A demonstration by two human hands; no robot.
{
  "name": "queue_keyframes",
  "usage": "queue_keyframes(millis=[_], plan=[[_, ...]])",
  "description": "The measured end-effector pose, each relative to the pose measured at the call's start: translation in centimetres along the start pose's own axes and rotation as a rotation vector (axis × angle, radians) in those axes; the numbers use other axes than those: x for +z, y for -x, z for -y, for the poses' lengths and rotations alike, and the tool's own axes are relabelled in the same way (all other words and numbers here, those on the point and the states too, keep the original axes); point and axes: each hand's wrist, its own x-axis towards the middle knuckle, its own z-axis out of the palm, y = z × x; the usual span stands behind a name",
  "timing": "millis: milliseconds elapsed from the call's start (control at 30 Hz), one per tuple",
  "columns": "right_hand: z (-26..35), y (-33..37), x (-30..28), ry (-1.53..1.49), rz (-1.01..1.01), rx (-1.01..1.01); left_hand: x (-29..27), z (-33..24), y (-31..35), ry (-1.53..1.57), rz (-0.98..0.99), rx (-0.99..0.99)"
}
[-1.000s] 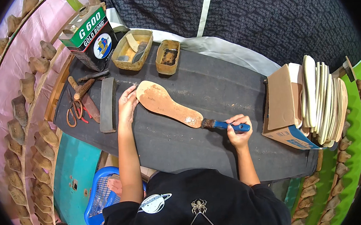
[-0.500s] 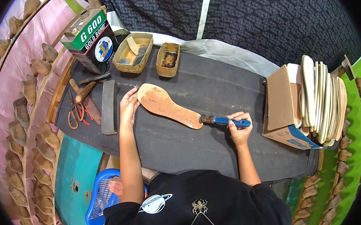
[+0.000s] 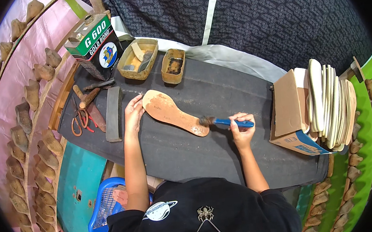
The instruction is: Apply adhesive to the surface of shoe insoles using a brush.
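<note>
A tan shoe sole lies slantwise on the dark table cover, its surface patchy and darker in places. At its far left end, my left hand grips the edge between thumb and fingers. My right hand is closed round the blue handle of a brush. The dark bristles, slightly blurred, lie over the sole's right end. Beyond the sole stand a yellowish tub with dark residue and a larger tub with a few flat pieces in it.
A metal can stands at the far left. Nearer are a hammer, scissors and a long grey block. On the right, a cardboard box holds several upright soles. A blue basket sits below the table's near edge.
The brush has shifted slightly left and up along the sole's right end, its handle now flatter. My right hand has moved a little left with it. My left hand has stayed at the sole's edge.
</note>
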Motion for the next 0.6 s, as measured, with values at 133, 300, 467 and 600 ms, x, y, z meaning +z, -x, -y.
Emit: queue_keyframes(millis=[133, 300, 467, 600], plan=[[-0.9, -0.3, 1.1, 0.036, 0.027, 0.012, 0.3, 0.0, 0.2, -0.003, -0.016, 0.012], [-1.0, -0.2, 0.0, 0.064, 0.054, 0.008, -0.2, 0.3, 0.1, -0.012, -0.038, 0.023], [-0.6, -0.6, -2.0, 0.124, 0.043, -0.066, 0.1, 0.1, 0.1, -0.029, -0.044, 0.018], [-0.7, -1.2, -2.0, 0.038, 0.002, 0.013, 0.1, -0.1, 0.1, -0.013, -0.034, 0.001]])
